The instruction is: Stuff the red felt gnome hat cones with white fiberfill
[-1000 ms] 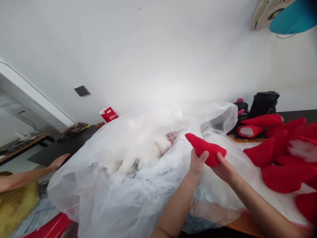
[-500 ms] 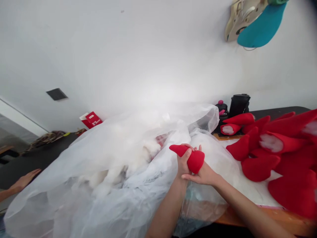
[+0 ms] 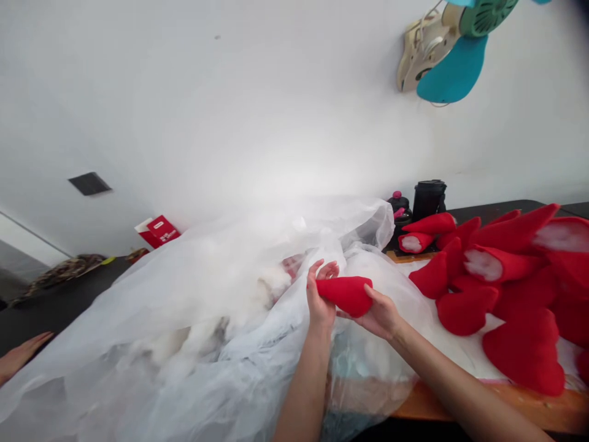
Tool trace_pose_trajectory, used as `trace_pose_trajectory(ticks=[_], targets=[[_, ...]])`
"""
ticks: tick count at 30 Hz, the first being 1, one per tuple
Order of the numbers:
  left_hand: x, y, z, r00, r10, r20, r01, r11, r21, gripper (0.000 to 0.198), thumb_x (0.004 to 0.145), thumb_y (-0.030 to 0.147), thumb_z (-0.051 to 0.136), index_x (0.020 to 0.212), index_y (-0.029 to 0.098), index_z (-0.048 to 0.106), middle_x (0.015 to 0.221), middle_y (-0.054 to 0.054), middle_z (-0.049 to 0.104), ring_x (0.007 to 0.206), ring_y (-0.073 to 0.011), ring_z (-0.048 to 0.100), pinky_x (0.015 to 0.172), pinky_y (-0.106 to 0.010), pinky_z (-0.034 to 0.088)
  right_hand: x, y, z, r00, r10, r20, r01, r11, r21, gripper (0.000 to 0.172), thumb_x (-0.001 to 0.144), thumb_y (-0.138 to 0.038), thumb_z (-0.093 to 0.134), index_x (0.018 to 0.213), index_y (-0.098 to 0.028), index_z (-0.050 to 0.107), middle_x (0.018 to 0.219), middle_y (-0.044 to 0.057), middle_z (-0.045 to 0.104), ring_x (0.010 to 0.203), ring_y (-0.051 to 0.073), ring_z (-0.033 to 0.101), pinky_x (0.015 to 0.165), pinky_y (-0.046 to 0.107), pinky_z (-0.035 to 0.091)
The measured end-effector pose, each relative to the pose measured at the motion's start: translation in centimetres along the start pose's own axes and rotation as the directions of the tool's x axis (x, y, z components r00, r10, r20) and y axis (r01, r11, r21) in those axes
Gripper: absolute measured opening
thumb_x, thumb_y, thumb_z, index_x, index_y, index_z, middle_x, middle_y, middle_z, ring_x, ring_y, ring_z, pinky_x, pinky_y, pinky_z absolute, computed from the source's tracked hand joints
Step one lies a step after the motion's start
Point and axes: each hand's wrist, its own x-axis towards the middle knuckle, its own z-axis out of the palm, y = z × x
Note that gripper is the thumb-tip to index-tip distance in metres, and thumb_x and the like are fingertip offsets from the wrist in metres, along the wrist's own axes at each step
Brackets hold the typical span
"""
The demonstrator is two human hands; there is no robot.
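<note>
- Red fabric cone (image 3: 345,296) sits between both hands, held level over the clear plastic sack, point toward the left hand.
- Left hand (image 3: 319,298): grip closed on the pointed end, fingers up behind it, thumb on its surface.
- Right hand (image 3: 380,314): grip closed on the rounded end, palm under it, fingers curled over.
- Clear plastic sack (image 3: 151,294) lies bunched just left of and below the hands, white polyester stuffing (image 3: 271,288) visible inside.
- Heap of red fabric cones (image 3: 488,288) lies on the right, well beside the hands; some open ends show white filling (image 3: 482,265).
- Heap rests on a white sheet (image 3: 464,344) on a wooden worktop (image 3: 464,408), orange edge showing along the bottom.
- Black flask (image 3: 429,199) and dark bottle with pink cap (image 3: 398,209) stand behind the heap.
- Another person's hand (image 3: 21,356) at far left, beside the sack.
- Red carton (image 3: 159,230) stands past the sack on a dark worktop (image 3: 55,307), near a patterned cloth (image 3: 59,273).
- Teal object (image 3: 453,70) hangs on the white wall, top right; exact kind unclear.
</note>
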Motion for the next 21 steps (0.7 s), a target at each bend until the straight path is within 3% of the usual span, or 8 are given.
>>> trace_pose_trajectory(ticks=[4, 6, 11, 17, 21], targets=[[0.2, -0.3, 0.1, 0.997, 0.005, -0.071, -0.004, 1.0, 0.008, 0.056, 0.08, 0.074, 0.061, 0.074, 0.018, 0.064, 0.063, -0.002, 0.066, 0.07, -0.0178, 0.068, 0.086, -0.036, 0.053, 0.2, 0.9, 0.2, 0.999, -0.037, -0.002, 0.036, 0.995, -0.091, 0.047, 0.077, -0.044, 0.079, 0.116, -0.023, 0.067, 0.127, 0.009, 0.067, 0.126, 0.031, 0.056, 0.111, 0.049, 0.038], [0.0, -0.7, 0.3, 0.997, 0.006, -0.072, -0.002, 0.998, 0.057, 0.057, 0.079, 0.073, 0.063, 0.064, 0.018, 0.059, 0.055, 0.0, 0.061, 0.064, -0.0169, 0.066, 0.078, -0.034, 0.054, 0.3, 1.1, 0.7, 0.998, -0.056, 0.032, 0.061, 0.981, -0.182, 0.049, 0.074, -0.039, 0.082, 0.119, -0.024, 0.066, 0.129, 0.007, 0.066, 0.13, 0.029, 0.053, 0.115, 0.046, 0.033], [-0.7, -1.5, 0.2, 0.997, -0.064, -0.038, 0.069, 0.988, 0.136, 0.047, 0.077, 0.062, 0.073, 0.069, 0.018, 0.059, 0.064, -0.001, 0.065, 0.063, -0.0167, 0.064, 0.064, -0.029, 0.052, -0.1, 0.6, 1.3, 0.993, -0.021, 0.113, 0.048, 0.968, -0.245, 0.044, 0.074, -0.039, 0.081, 0.113, -0.024, 0.068, 0.119, 0.007, 0.069, 0.122, 0.028, 0.057, 0.111, 0.043, 0.035], [-1.3, -1.7, 0.0, 0.982, -0.187, 0.041, 0.174, 0.962, 0.211, 0.041, 0.076, 0.054, 0.077, 0.072, 0.017, 0.062, 0.075, -0.004, 0.069, 0.068, -0.0156, 0.065, 0.068, -0.028, 0.052, -0.3, 0.1, 0.4, 0.999, -0.013, -0.041, 0.008, 0.994, -0.109, 0.037, 0.065, -0.038, 0.083, 0.095, -0.02, 0.069, 0.09, 0.005, 0.071, 0.086, 0.025, 0.064, 0.078, 0.037, 0.049], [-0.8, -1.3, 0.2, 0.989, -0.143, 0.024, 0.135, 0.97, 0.204, 0.051, 0.082, 0.066, 0.064, 0.073, 0.016, 0.065, 0.078, -0.007, 0.071, 0.077, -0.0192, 0.069, 0.08, -0.033, 0.055, 0.0, 0.1, 0.8, 0.993, -0.01, -0.118, 0.005, 0.999, -0.036, 0.04, 0.066, -0.039, 0.083, 0.098, -0.021, 0.068, 0.097, 0.007, 0.072, 0.089, 0.026, 0.066, 0.075, 0.036, 0.05]])
